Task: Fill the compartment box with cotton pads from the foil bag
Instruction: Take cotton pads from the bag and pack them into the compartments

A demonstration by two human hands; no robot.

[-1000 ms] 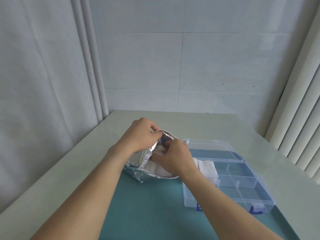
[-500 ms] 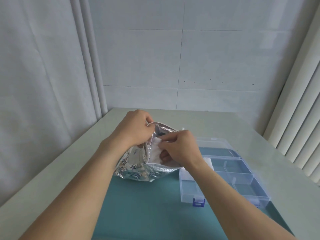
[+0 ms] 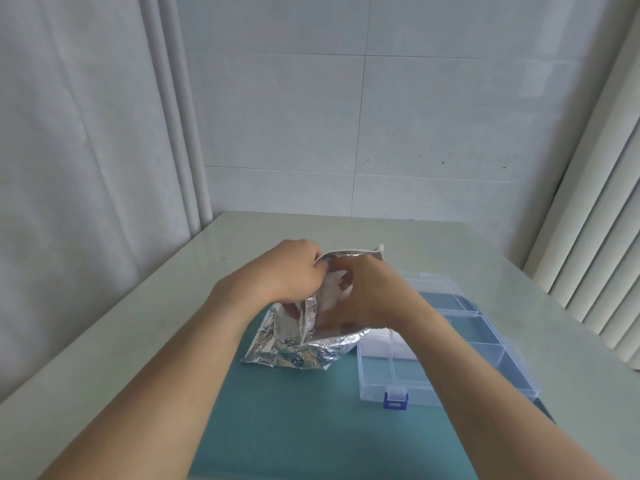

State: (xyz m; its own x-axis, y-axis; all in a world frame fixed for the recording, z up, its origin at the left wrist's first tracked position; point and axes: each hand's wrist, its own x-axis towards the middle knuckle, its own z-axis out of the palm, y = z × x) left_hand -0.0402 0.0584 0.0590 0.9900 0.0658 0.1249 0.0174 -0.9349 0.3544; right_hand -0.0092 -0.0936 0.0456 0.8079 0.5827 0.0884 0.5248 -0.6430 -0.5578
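A crinkled silver foil bag (image 3: 304,348) with blue print stands on the teal mat, its mouth held wide. My left hand (image 3: 287,271) grips the bag's left rim. My right hand (image 3: 367,292) reaches into the mouth, its fingers hidden among the white cotton pads (image 3: 332,289) inside. To the right lies the clear compartment box (image 3: 391,386) with a blue latch. White cotton pads (image 3: 388,344) lie in one of its left compartments, partly hidden by my right forearm.
A teal mat (image 3: 311,427) covers the near part of the pale table (image 3: 138,323). The box's open lid (image 3: 433,282) lies flat behind the box. A white curtain hangs at the left, vertical blinds (image 3: 595,271) at the right, and a tiled wall behind.
The bag has been tipped more upright and its mouth pulled wider. My right hand has pushed deeper into the bag. The view has shifted slightly downward.
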